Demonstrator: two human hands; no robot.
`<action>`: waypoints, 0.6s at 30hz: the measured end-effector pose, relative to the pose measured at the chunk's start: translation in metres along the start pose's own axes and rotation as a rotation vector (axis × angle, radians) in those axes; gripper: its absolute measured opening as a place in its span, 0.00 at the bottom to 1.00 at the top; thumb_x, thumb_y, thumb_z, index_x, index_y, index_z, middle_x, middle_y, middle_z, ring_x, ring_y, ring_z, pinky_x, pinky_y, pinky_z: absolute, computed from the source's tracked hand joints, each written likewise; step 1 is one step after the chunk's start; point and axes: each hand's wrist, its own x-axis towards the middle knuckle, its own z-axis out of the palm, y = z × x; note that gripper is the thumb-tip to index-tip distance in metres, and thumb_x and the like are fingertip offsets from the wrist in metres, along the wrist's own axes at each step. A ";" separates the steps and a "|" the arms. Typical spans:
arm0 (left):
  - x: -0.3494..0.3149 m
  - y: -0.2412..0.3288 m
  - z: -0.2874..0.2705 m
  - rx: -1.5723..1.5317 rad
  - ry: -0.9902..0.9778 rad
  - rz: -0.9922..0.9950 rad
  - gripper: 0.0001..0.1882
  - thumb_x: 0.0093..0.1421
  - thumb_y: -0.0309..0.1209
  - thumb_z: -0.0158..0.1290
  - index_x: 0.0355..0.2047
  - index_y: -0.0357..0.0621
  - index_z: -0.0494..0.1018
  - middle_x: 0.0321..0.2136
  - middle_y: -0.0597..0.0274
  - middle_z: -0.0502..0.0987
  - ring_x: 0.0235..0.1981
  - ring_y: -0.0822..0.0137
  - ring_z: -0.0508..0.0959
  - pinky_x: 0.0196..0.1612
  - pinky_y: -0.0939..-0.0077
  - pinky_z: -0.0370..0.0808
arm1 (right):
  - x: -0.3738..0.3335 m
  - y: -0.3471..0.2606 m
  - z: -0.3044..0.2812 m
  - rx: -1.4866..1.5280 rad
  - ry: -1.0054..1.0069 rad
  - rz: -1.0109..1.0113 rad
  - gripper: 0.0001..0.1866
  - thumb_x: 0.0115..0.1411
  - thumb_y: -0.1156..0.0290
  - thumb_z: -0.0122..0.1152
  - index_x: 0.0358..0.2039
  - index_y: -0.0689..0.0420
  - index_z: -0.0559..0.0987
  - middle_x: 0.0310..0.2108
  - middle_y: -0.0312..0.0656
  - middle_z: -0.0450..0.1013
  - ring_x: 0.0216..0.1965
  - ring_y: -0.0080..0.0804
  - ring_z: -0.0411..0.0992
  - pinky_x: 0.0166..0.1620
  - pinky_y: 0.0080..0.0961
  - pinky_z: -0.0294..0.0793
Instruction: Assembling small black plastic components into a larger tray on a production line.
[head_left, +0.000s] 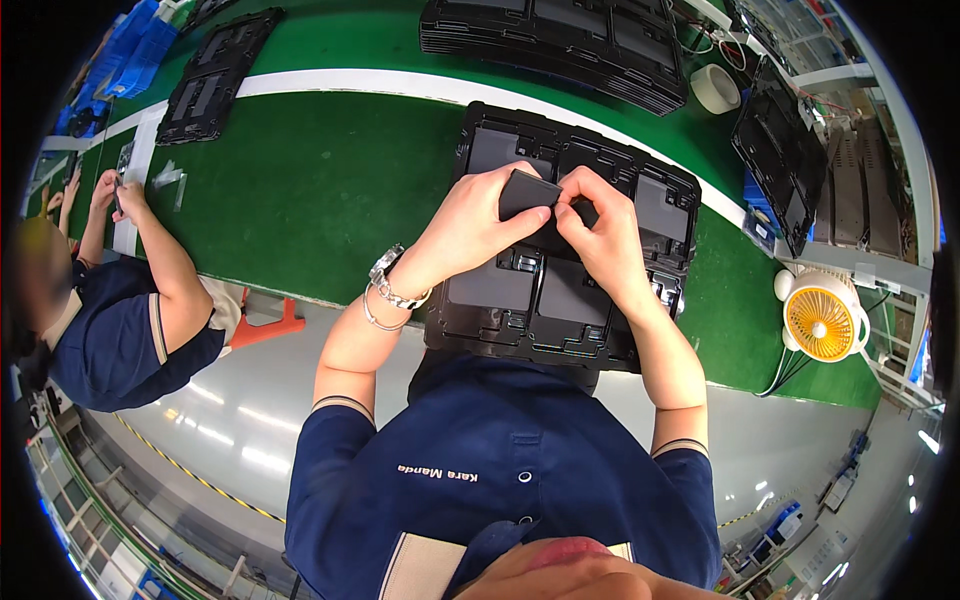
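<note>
My left hand (478, 222) is closed around a small dark rectangular plate (527, 194), its thumb lying along the lower edge. At the plate's right edge, my right hand (606, 232) has its thumb and index finger pinched together; whether a thin film or tab sits between them is too small to tell. Both hands are above a black moulded tray (536, 280) at the near edge of the green table. Grey rectangular pieces (490, 285) lie in several of its compartments. My hands cover the tray's middle.
Stacked black trays (560, 45) stand across the table, with a tape roll (715, 89) beside them. Another tray (780, 150) leans at right, near a white-and-yellow fan (824, 318). At left lie a tray (215, 78) and blue bins (135, 55); a co-worker's hands (120, 195) hold something small.
</note>
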 end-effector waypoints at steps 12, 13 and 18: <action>0.000 -0.001 -0.003 -0.057 0.103 0.032 0.14 0.57 0.36 0.62 0.34 0.38 0.74 0.23 0.60 0.78 0.25 0.68 0.77 0.33 0.73 0.74 | 0.000 0.000 0.000 0.269 -0.044 0.153 0.03 0.61 0.79 0.62 0.34 0.65 0.77 0.33 0.36 0.72 0.36 0.21 0.72 0.44 0.21 0.73; 0.000 -0.001 -0.002 -0.076 0.103 0.040 0.14 0.56 0.36 0.62 0.34 0.38 0.74 0.23 0.61 0.78 0.25 0.69 0.77 0.33 0.73 0.74 | 0.000 -0.001 0.001 0.303 -0.033 0.133 0.03 0.61 0.79 0.62 0.34 0.64 0.77 0.33 0.35 0.72 0.36 0.20 0.72 0.44 0.20 0.73; 0.000 -0.003 -0.005 -0.098 0.087 0.029 0.14 0.56 0.36 0.62 0.33 0.38 0.74 0.23 0.63 0.76 0.25 0.71 0.75 0.33 0.75 0.73 | -0.003 -0.005 0.005 0.456 -0.033 0.167 0.02 0.62 0.80 0.62 0.35 0.64 0.78 0.35 0.34 0.72 0.37 0.18 0.71 0.45 0.17 0.72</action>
